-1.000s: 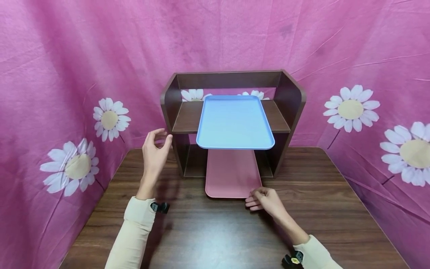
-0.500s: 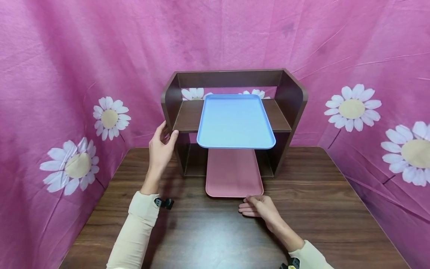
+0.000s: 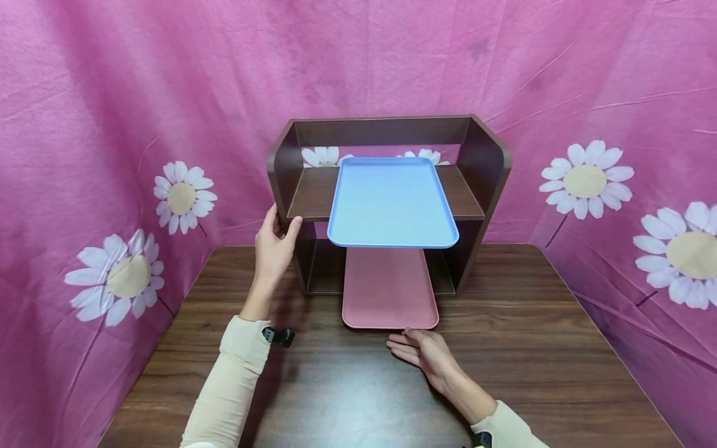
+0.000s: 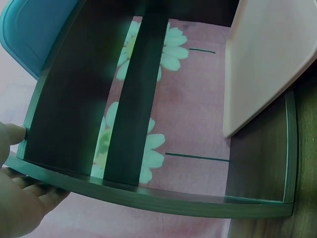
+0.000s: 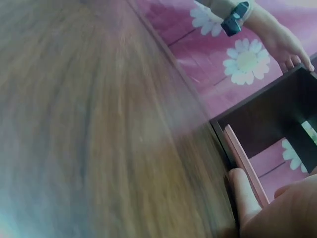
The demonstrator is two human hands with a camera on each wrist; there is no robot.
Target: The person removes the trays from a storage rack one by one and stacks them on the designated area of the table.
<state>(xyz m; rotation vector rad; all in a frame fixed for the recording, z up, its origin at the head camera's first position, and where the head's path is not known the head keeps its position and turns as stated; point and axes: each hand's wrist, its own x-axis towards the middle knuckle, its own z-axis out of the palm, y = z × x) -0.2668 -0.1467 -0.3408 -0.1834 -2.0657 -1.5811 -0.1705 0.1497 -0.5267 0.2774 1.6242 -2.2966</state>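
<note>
The left hand [image 3: 274, 244] grips the left side panel of the brown shelf unit [image 3: 486, 163], thumb on the front edge. The right hand [image 3: 421, 352] lies flat and relaxed on the wooden table [image 3: 560, 348], fingertips at the near edge of the pink tray [image 3: 389, 287], which protrudes from the lower compartment. The blue tray [image 3: 391, 201] overhangs the upper shelf.

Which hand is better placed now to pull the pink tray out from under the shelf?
Probably the right hand: its fingers lie at the pink tray's front edge. The left hand grips the shelf's side panel.
</note>
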